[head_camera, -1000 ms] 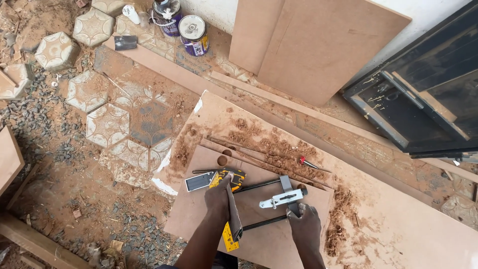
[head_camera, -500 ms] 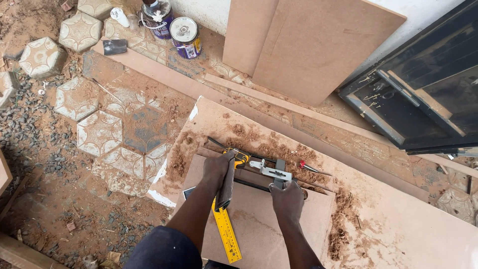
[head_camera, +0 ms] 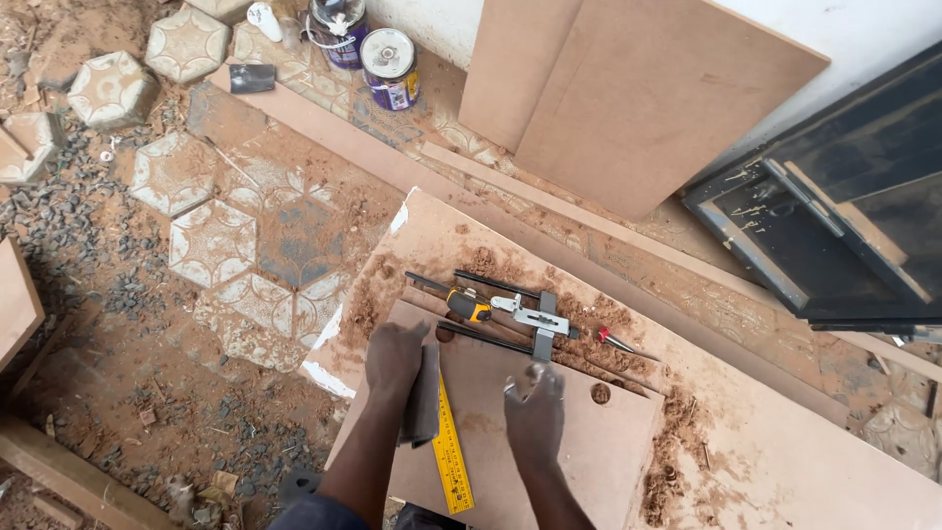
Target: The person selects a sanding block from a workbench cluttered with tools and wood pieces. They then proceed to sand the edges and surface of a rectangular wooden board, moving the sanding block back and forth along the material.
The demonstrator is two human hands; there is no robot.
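**Kid:** Where is the metal tool with the long rods?

**Helper:** The drilling jig (head_camera: pixel 518 316) lies on the big brown board (head_camera: pixel 785 432), just past the far edge of the smaller board (head_camera: pixel 549 442) that rests on top. Its two black rods run sideways, from the left edge toward the right, tipped down a little to the right. A yellow and black piece sits at the left end and a silver bracket in the middle.

**Kid:** Which hand is closer to it?

**Helper:** The right hand (head_camera: pixel 535 412) is straight below the silver bracket, near but not touching. It looks blurry, fingers pointing at the jig. I cannot tell if they are spread. The left hand (head_camera: pixel 392 358) is just beside the yellow end, pressing a dark grey cloth (head_camera: pixel 424 397) flat on the smaller board, fingers together.

**Kid:** What is the yellow stick?

**Helper:** A yellow ruler (head_camera: pixel 450 447), lying between the two hands, pointing from the jig back toward the person.

**Kid:** Any cans?

**Helper:** Two round paint tins (head_camera: pixel 373 44) stand on the floor, up by the white wall, well apart from the hands. They have purple sides and shiny lids. A small red-handled tool (head_camera: pixel 610 341) lies in the sawdust to the right of the jig.
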